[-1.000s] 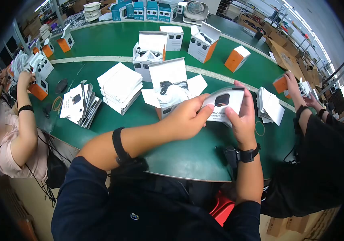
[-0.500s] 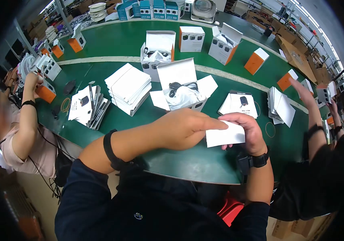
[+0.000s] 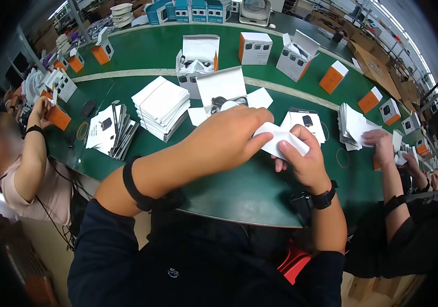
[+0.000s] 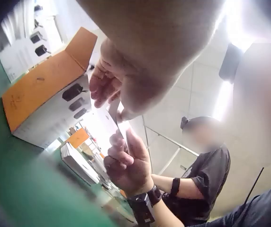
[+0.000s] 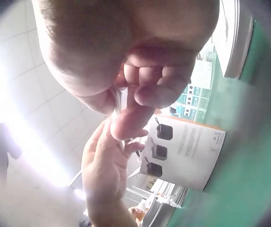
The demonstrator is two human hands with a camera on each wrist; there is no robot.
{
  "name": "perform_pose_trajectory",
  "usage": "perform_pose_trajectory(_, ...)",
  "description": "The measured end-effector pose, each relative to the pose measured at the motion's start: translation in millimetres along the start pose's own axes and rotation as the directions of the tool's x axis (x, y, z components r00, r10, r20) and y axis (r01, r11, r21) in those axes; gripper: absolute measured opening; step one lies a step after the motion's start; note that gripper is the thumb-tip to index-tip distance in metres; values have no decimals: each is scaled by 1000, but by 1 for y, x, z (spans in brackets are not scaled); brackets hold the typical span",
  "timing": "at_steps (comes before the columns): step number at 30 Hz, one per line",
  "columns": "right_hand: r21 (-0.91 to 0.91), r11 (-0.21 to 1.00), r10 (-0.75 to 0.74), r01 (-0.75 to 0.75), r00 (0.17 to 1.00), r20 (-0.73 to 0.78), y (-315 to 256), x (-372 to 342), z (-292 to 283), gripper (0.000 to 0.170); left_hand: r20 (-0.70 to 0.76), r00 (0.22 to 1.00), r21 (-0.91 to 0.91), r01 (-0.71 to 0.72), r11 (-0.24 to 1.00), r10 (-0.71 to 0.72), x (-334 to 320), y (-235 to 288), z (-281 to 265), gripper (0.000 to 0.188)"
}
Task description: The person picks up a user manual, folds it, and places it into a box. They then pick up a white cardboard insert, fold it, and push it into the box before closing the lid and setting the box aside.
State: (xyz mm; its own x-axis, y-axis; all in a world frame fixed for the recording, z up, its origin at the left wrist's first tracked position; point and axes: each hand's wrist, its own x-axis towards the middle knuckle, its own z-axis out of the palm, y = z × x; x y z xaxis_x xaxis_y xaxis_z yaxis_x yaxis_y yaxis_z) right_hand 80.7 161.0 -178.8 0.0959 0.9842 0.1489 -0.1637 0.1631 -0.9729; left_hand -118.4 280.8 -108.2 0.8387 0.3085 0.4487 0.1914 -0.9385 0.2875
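"Head view first: what are you holding?"

"A white card (image 3: 280,135), pinched at both ends. My left hand (image 3: 239,130) has the left end and my right hand (image 3: 307,159) the right, thumb on top. I hold it over the tabletop (image 3: 229,202), between the near edge and the open box (image 3: 222,84). A few booklets (image 3: 303,121) lie just beyond my right hand; the tall paper stack (image 3: 161,105) is off toward the tabletop's left end."

"And from the left wrist?"

"The card shows nearly edge-on, with my right thumb on one face and curled fingers on the other. An orange-sided box (image 4: 45,94) stands on the tabletop close by."

"Is it folded?"

"I can't tell (it looks slightly bowed, nothing surer than that)."

"Right wrist, then."

"My own fingers hide most of the card; only a pale sliver shows, and my left fingertips meet it from the other end. A printed box (image 5: 187,153) stands behind on the tabletop."

"How would you handle it well?"

"Lightly, I'd say. Thumbs near the ends, equal pressure from both hands, so it doesn't crease. I'd line up the edges before pressing hard, and keep my left knuckles clear of the open box's flaps."
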Motion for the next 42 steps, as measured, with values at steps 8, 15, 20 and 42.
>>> perform_pose_trajectory(8,76,992,92,-103,987,134,-2,5,7,33,165,978,-296,172,940,-128,-8,-16,-5,21)
perform_pose_trajectory(15,-312,947,-53,76,995,84,-5,-1,22,27,218,970,-102,-88,991,108,-16,-6,-9,18)
perform_pose_trajectory(20,-287,939,-271,190,923,-274,2,10,-23,19,-199,958,305,-140,942,207,-18,-53,-35,31)
perform_pose_trajectory(42,-953,235,-217,190,966,139,-82,101,100,18,11,1000,301,-19,953,17,-65,-66,-30,50)
